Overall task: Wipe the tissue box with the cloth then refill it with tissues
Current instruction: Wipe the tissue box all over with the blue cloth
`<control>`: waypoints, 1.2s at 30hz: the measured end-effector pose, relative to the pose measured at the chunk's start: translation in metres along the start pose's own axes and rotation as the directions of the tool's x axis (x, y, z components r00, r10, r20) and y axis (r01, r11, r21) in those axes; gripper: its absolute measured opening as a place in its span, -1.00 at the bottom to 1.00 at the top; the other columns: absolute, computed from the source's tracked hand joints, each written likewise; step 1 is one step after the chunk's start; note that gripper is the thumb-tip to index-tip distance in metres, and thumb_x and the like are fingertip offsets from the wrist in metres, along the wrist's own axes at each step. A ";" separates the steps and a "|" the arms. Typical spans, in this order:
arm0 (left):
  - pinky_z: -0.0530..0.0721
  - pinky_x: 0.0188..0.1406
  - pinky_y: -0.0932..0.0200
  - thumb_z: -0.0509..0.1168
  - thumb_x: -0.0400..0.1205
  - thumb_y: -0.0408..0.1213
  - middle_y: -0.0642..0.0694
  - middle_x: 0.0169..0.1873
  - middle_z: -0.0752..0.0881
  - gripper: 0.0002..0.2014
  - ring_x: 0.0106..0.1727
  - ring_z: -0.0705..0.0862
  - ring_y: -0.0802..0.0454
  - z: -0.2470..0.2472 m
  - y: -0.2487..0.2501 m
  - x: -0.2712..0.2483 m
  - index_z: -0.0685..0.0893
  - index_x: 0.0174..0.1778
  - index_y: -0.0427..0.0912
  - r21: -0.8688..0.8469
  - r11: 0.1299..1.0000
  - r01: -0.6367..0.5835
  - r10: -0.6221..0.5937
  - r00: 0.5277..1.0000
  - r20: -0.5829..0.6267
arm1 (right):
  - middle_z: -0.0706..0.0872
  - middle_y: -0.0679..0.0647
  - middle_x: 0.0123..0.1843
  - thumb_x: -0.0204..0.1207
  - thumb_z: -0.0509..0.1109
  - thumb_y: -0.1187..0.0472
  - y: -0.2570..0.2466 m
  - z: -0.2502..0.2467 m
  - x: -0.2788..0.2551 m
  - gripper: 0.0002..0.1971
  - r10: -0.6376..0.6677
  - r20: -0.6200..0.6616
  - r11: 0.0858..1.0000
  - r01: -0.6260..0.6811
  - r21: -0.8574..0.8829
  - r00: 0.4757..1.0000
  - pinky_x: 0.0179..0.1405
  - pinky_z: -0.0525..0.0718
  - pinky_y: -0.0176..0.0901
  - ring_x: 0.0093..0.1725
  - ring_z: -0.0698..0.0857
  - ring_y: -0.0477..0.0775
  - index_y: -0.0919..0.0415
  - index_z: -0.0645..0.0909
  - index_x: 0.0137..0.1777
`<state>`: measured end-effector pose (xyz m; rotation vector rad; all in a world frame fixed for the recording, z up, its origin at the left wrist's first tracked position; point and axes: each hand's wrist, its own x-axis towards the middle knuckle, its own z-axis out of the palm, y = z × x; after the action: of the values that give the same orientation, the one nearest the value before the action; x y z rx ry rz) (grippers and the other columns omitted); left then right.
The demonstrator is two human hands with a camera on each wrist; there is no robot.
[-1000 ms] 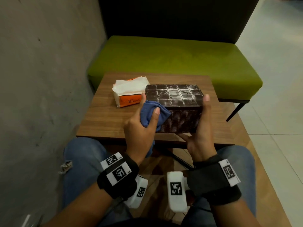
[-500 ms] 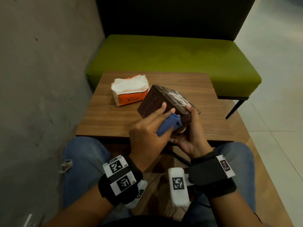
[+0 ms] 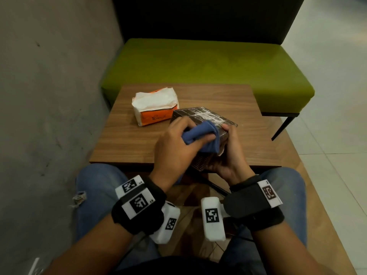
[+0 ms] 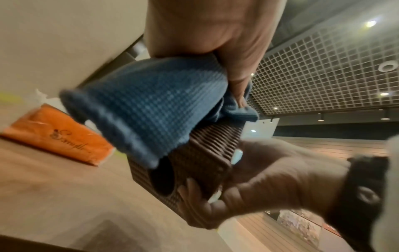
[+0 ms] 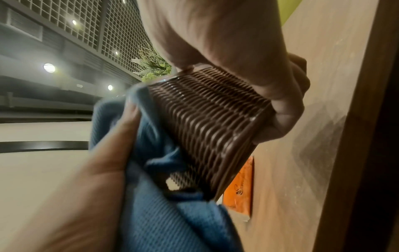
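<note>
A dark brown woven tissue box point(image 3: 206, 116) is held tilted above the near edge of the wooden table point(image 3: 127, 139). My right hand point(image 3: 228, 153) grips its near end from below, thumb on top. My left hand point(image 3: 178, 141) holds a bunched blue cloth point(image 3: 200, 133) and presses it on the box's near upper side. The left wrist view shows the cloth point(image 4: 151, 110) draped over the woven box point(image 4: 205, 153), whose oval slot faces down. In the right wrist view the cloth point(image 5: 155, 153) lies against the box's woven wall point(image 5: 207, 122). An orange pack of white tissues point(image 3: 155, 108) lies on the table behind.
A green bench seat point(image 3: 208, 66) with a dark backrest stands behind the table. A grey wall point(image 3: 49, 76) runs along the left. My knees in blue jeans point(image 3: 95, 187) are under the table's near edge. Tiled floor lies to the right.
The box has been lifted off the table, turned and tilted toward me. My left hand with the cloth has moved from its left front corner up onto its near top side.
</note>
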<state>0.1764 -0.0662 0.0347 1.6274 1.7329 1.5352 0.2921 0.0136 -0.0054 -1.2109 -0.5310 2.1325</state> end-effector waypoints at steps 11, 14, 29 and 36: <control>0.56 -0.33 -0.19 0.41 0.44 0.12 -0.05 -0.33 0.55 -0.59 -0.29 0.56 -0.05 -0.004 0.004 0.005 0.48 -0.29 -0.16 0.132 0.990 -0.044 0.040 0.999 0.033 | 0.73 0.29 0.28 0.43 0.21 -0.31 -0.007 0.003 -0.011 -0.34 0.060 0.053 0.998 -0.059 -0.019 0.997 0.40 0.50 0.31 0.32 0.65 0.33 0.13 0.66 0.35; 0.58 -0.33 -0.20 0.38 0.44 0.14 0.02 -0.42 0.49 -0.63 -0.33 0.55 -0.03 -0.016 -0.009 0.020 0.43 -0.33 -0.05 0.086 0.995 0.051 -0.044 0.996 -0.081 | 0.74 0.31 0.25 0.44 0.18 -0.32 -0.010 0.004 -0.014 -0.35 0.051 0.028 0.998 -0.050 -0.036 0.998 0.36 0.54 0.32 0.30 0.65 0.34 0.11 0.65 0.34; 0.47 -0.39 0.08 0.46 0.48 -0.01 0.06 -0.46 0.42 -0.63 -0.38 0.45 0.08 -0.030 -0.030 0.019 0.38 -0.34 -0.05 0.073 0.989 0.131 -0.118 0.979 -0.166 | 0.73 0.27 0.24 0.40 0.23 -0.34 -0.002 0.002 -0.020 -0.36 0.036 -0.016 0.995 -0.038 -0.091 0.999 0.07 0.69 0.26 0.21 0.67 0.34 0.02 0.58 0.38; 0.68 -0.27 0.35 0.29 0.60 -0.39 -0.07 -0.17 0.71 -0.89 -0.23 0.73 0.24 -0.048 -0.044 0.031 0.62 0.00 -0.13 -0.347 0.808 0.476 -0.386 0.873 0.300 | 0.74 0.20 0.19 0.47 0.21 -0.32 -0.002 -0.007 -0.023 -0.43 -0.014 -0.044 0.980 0.005 -0.199 0.999 0.02 0.69 0.13 0.18 0.67 0.26 0.00 0.60 0.34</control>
<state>0.1056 -0.0530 0.0291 1.0468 1.4117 1.3243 0.3079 -0.0002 0.0067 -1.3581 -0.7433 2.0773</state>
